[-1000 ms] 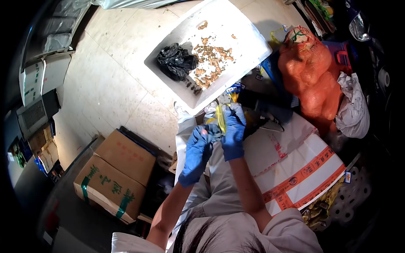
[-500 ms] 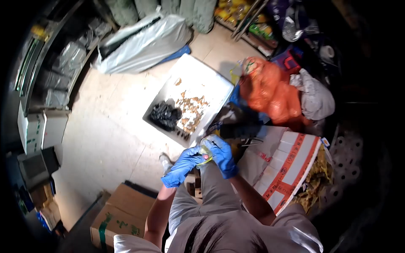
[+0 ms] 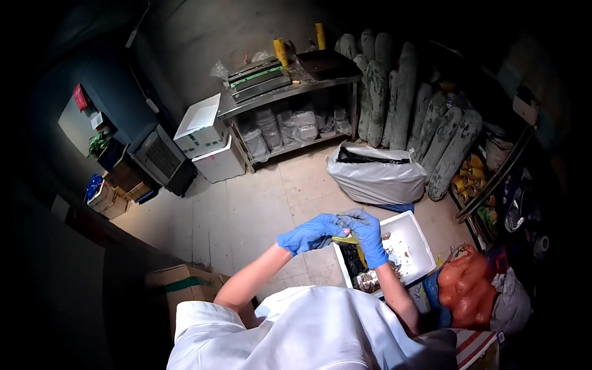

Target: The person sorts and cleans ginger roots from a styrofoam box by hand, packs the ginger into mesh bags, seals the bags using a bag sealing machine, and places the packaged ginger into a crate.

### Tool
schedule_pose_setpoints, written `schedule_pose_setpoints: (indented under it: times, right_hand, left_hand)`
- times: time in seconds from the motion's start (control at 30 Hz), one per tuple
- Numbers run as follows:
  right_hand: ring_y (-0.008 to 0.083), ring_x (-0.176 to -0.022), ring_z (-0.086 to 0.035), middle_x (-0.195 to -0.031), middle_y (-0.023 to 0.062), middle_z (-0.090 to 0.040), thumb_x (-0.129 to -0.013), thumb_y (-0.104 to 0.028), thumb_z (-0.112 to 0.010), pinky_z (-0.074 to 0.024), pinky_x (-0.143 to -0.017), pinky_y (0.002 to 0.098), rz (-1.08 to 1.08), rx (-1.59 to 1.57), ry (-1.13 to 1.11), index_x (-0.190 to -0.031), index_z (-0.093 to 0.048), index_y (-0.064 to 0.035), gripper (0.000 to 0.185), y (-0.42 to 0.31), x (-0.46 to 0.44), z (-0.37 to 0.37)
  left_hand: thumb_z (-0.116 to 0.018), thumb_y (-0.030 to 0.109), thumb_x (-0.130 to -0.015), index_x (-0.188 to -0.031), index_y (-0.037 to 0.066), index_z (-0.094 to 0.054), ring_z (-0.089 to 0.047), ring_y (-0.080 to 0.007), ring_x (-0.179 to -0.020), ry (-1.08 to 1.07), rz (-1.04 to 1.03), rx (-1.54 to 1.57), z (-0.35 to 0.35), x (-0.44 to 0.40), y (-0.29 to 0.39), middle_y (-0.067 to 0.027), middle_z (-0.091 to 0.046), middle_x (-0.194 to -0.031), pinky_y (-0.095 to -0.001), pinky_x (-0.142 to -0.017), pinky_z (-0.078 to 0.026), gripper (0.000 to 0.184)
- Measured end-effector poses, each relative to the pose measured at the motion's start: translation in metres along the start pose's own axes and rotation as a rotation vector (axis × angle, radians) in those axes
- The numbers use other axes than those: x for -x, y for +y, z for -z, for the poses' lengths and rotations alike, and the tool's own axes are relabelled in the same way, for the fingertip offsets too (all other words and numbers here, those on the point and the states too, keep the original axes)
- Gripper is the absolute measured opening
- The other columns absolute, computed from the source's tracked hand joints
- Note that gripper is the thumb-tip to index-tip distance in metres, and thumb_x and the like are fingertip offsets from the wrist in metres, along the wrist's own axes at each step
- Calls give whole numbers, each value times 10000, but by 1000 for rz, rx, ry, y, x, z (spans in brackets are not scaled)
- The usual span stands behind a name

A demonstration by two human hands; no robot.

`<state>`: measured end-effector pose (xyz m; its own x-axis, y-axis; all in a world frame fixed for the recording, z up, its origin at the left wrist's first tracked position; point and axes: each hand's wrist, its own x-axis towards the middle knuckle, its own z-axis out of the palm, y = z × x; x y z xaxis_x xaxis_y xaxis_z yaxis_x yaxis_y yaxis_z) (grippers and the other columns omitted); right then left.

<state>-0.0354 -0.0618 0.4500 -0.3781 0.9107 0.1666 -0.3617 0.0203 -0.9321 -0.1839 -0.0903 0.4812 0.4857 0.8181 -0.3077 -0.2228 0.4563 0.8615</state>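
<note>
Two gloved hands, left [image 3: 312, 234] and right [image 3: 365, 237], pinching yellow strip [image 3: 343, 238]; white box [image 3: 420, 243] beneath.

the gloves [image 3: 308, 235] are blue, the mesh sack [image 3: 464, 288] orange-red, the shirt [image 3: 290, 333] plain white.

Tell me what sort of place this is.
Probably a storeroom or back workroom: a metal table with a lower shelf, white foam boxes and a bulging orange mesh sack stand around a tiled floor.

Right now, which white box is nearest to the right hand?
The open box partly behind the right hand, with brown pieces inside; the other two are stacked beside the metal table.
</note>
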Motion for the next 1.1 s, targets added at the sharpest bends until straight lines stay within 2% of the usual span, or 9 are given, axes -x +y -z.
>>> schedule_pose_setpoints:
  times: [0.17,0.37,0.43,0.57,0.7,0.73,0.8,1.03,1.1]
  right_hand:
    - [99,-740,-542,-837,66,-588,-788,-28,-542,-438,-680,200,-71,-136,-91,-884,-545,19,107,14,-11,-3]
    - [111,-693,-458,-750,29,-500,-710,-198,-664,-400,-656,245,78,259,461,-841,-481,-27,283,23,10,19]
    - [88,-656,-428,-705,3,-455,-699,-196,-677,-386,-616,233,94,403,263,-813,-461,-30,296,33,22,18]
    - [47,-752,-461,-812,-25,-503,-759,-44,-592,-390,-685,184,-282,133,274,-898,-545,-21,149,64,55,18]
    - [122,-806,-533,-853,36,-551,-804,-78,-525,-440,-761,242,-221,-362,1047,-935,-533,-5,150,85,91,21]
    - [168,-852,-538,-907,71,-553,-814,-74,-513,-448,-771,269,-256,38,977,-1008,-481,14,215,93,101,27]
    - [246,-951,-522,-1028,124,-534,-863,-134,-436,-451,-814,345,-25,-734,859,-1110,-398,36,302,121,121,48]
    - [197,-873,-557,-995,48,-560,-845,-225,-487,-464,-780,319,-181,-1246,923,-1062,-515,-46,283,144,126,54]
    - [142,-766,-559,-871,46,-583,-771,-148,-587,-441,-631,226,-344,-914,910,-1031,-534,-71,276,131,114,47]
  left_hand:
    - [-606,97,-762,-935,11,-581,-543,-89,-716,71,22,60,-16,18,27,-21,-591,-798,-195,-623,-438,194]
    - [-637,213,-749,-666,59,-519,-325,-45,-524,284,72,-222,21,-30,-25,29,-465,-572,-193,-467,-223,211]
    - [-646,157,-742,-709,80,-523,-403,-42,-562,178,71,-56,20,-37,-32,44,-479,-631,-178,-499,-309,148]
    - [-567,74,-788,-744,80,-516,-488,-70,-610,32,277,388,22,-53,-63,8,-544,-731,-202,-537,-379,68]
    - [-518,9,-794,-735,62,-503,-500,-100,-645,-34,348,331,25,-63,-76,-4,-514,-716,-194,-627,-437,81]
    - [-500,-21,-788,-706,52,-483,-504,-116,-660,-127,332,200,42,-72,-94,-13,-500,-717,-224,-692,-465,111]
    - [-501,-22,-788,-695,51,-480,-509,-119,-656,-97,307,203,31,-78,-99,-20,-507,-731,-233,-696,-470,120]
    - [-505,157,-838,-783,113,-521,-496,-96,-599,222,324,290,40,-110,-152,-3,-547,-737,-200,-531,-424,72]
    - [-515,192,-837,-775,116,-519,-472,-83,-558,246,387,305,34,-120,-144,16,-530,-693,-195,-507,-411,99]
